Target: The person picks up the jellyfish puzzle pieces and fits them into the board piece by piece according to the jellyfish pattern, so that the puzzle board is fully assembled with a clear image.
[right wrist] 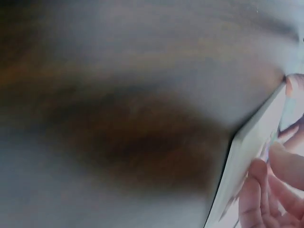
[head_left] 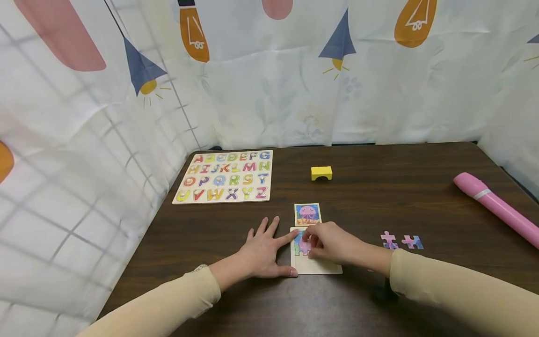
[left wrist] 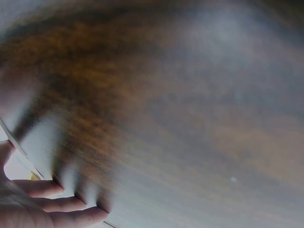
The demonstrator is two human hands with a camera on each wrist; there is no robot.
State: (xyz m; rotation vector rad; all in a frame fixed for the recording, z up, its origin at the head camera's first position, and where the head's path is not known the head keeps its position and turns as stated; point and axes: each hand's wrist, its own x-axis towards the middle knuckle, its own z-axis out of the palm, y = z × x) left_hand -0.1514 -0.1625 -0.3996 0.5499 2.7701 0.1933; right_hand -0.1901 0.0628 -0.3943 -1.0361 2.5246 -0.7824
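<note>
From beige sleeves (head_left: 455, 290), bracing puzzle board (head_left: 316, 267) with spread left hand (head_left: 263, 255), curling right hand (head_left: 330, 242) over jellyfish pieces (head_left: 300, 247), grip unclear, probably handling light, stiff, best pinching by edges.

One letter board (head_left: 227, 173), block (head_left: 321, 172), card (head_left: 308, 215), tray (head_left: 317, 267) and stick (head_left: 503, 208) each; two, perhaps three, loose pieces (head_left: 388, 238).

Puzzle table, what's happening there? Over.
Left hand spread, touching left edge of puzzle board. Right hand at fitted pieces, grip unclear. Board partly filled, loose pieces at right. Right hand partly blocks view.
</note>
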